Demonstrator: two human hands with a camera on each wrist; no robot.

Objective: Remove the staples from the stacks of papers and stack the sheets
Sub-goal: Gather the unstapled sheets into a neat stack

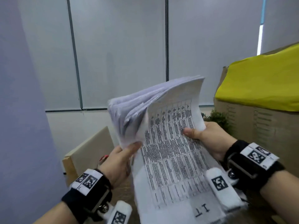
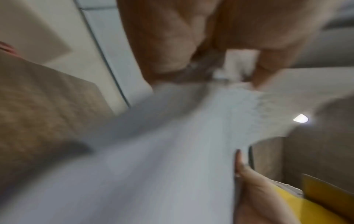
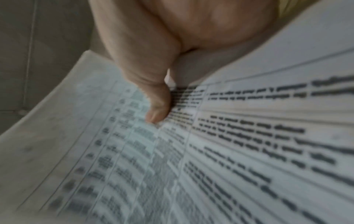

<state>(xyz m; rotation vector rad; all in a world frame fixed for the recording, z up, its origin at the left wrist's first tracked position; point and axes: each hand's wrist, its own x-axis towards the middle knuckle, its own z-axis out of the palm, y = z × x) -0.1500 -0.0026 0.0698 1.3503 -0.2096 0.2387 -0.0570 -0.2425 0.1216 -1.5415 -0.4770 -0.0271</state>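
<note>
I hold a thick stack of printed papers (image 1: pixel 169 143) up in the air with both hands. My left hand (image 1: pixel 123 157) grips the stack's left edge, thumb on top of several sheets that fan up and curl away. My right hand (image 1: pixel 203 135) grips the right edge, thumb (image 3: pixel 157 106) pressed on the printed table of the top sheet (image 3: pixel 229 144). In the blurred left wrist view the left hand's fingers (image 2: pixel 172 37) pinch the white paper (image 2: pixel 172 151), and the right hand (image 2: pixel 254 189) shows behind the sheet's edge. No staple is visible.
A large cardboard box (image 1: pixel 262 126) under a yellow cover (image 1: pixel 262 84) stands at the right, with a small green plant (image 1: pixel 220 118) in front. A beige board (image 1: pixel 87 149) leans at the left. A small red object (image 1: pixel 104 157) peeks out behind my left hand. Window blinds (image 1: pixel 119 54) fill the background.
</note>
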